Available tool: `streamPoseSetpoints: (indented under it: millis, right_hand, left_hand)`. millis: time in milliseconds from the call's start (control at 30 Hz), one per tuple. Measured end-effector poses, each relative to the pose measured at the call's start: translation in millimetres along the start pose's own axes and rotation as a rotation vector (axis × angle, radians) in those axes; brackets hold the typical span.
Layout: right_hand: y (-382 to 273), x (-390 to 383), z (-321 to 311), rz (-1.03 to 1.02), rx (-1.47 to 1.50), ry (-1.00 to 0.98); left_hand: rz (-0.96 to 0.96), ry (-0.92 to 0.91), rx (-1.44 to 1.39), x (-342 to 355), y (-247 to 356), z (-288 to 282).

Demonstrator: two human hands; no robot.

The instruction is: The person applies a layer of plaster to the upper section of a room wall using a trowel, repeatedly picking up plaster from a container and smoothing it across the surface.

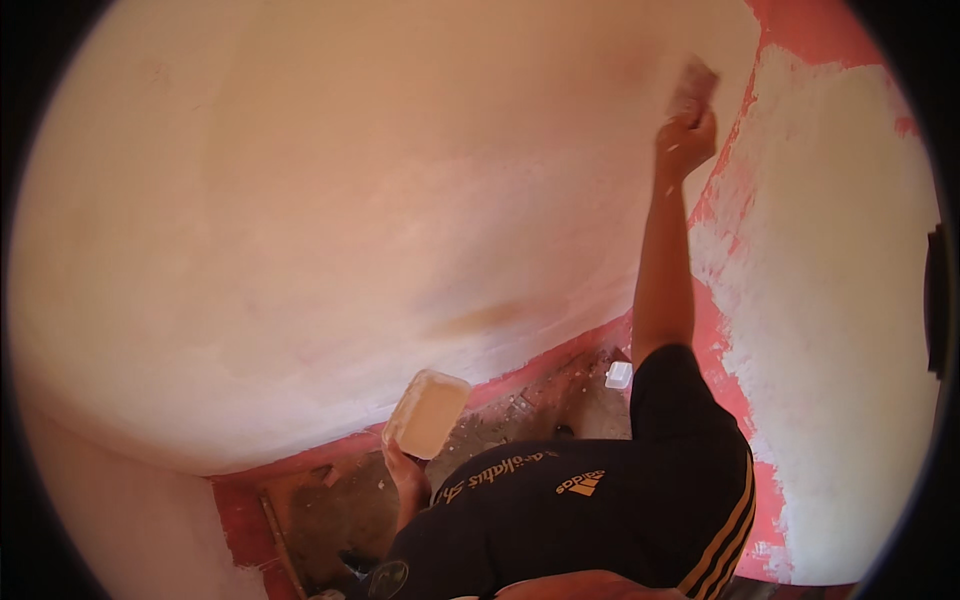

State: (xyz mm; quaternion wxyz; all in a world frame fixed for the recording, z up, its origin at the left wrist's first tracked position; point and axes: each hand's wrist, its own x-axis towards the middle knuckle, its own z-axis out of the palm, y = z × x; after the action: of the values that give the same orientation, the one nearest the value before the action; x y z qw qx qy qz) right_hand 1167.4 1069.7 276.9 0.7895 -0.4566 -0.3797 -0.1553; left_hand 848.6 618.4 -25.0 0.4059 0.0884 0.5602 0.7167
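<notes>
My right arm reaches up along the wall, and my right hand (687,145) is closed around a wide, flat paintbrush (695,88). Motion blurs the brush, and I cannot tell whether it touches the wall. Low in front of my body, my left hand (404,474) grips the near side of a pale rectangular plastic tub (458,380). Cream-coloured paint (428,418) shows inside the tilted tub. Part of the left hand's fingers is hidden beneath it.
A cream-coated wall (330,200) curves ahead. To the right, a whitish wall (830,290) has ragged red edges. On the dirty floor (335,510) are a small white container (619,375) and a long thin stick (283,545).
</notes>
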Motion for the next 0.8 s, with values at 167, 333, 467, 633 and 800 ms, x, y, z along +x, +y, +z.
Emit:
streamPoseSetpoints:
  millis: [167, 333, 467, 633, 800]
  right_hand:
    - [77, 2, 61, -0.208, -0.262, 0.019]
    - [-176, -182, -9, -0.553, 0.449, -0.539]
    - [-158, -159, -24, -0.495, 0.683, -0.577]
    - [0, 31, 30, -0.028, 0.101, -0.124]
    - [-13, -7, 62, -0.268, -0.171, -0.105]
  left_hand:
    - [0.031, 0.015, 0.043, 7, 7, -11]
    - [0.081, -0.041, 0.103, 9, 13, -20]
    - [0.052, -0.044, 0.025, 14, 0, -7]
    - [0.173, -0.08, -0.014, -10, 0, -6]
    - [0.008, 0.134, 0.065, -29, 12, -19]
